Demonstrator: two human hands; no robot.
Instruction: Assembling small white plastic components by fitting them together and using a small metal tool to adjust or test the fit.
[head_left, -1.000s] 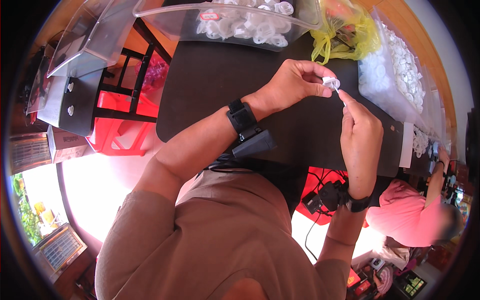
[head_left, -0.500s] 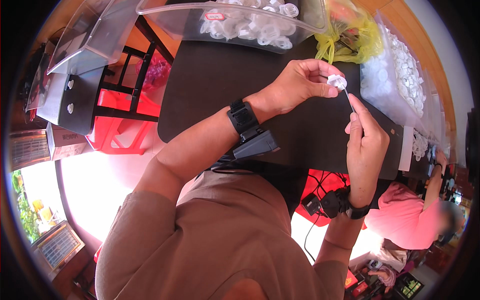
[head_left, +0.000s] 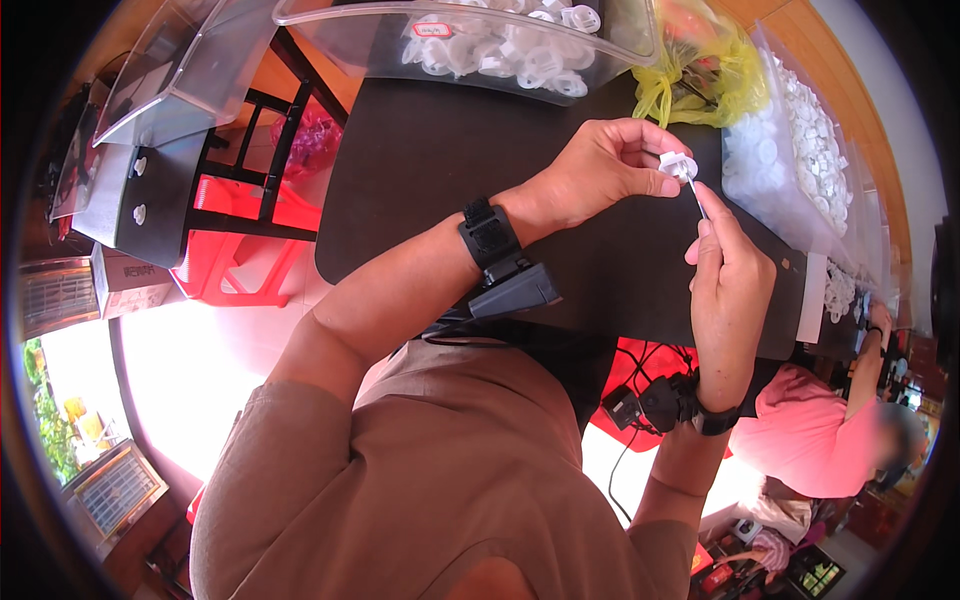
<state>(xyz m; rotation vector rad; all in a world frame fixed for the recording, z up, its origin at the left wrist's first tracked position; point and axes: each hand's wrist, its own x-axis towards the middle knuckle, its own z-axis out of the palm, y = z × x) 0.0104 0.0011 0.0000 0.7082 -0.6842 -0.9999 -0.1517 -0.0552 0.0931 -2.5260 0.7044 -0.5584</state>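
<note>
Between the fingertips and thumb of my left hand (head_left: 615, 165) is a small white plastic part (head_left: 677, 164), held above the dark table (head_left: 450, 150). My right hand (head_left: 732, 255) pinches a thin metal tool (head_left: 697, 197), its tip at the near right side of the white part. What kind of tip the tool has is too small to tell. Both hands are closed and close together over the table's right half. A black strapped device (head_left: 490, 240) sits on my left wrist, and a dark band (head_left: 712, 420) goes round my right one.
A clear bin (head_left: 350, 45) of white plastic pieces stands at the table's far edge. Right of it lie a yellow plastic bag (head_left: 700, 85) and another bin (head_left: 755, 180) heaped with white parts. A co-worker in pink (head_left: 810, 430) is at the right. Red stools (head_left: 235, 265) stand left.
The white part has shifted very slightly to the right, and the tool tip stays against it. My right fingers have moved a little up toward the part. Otherwise my arms look the same.
</note>
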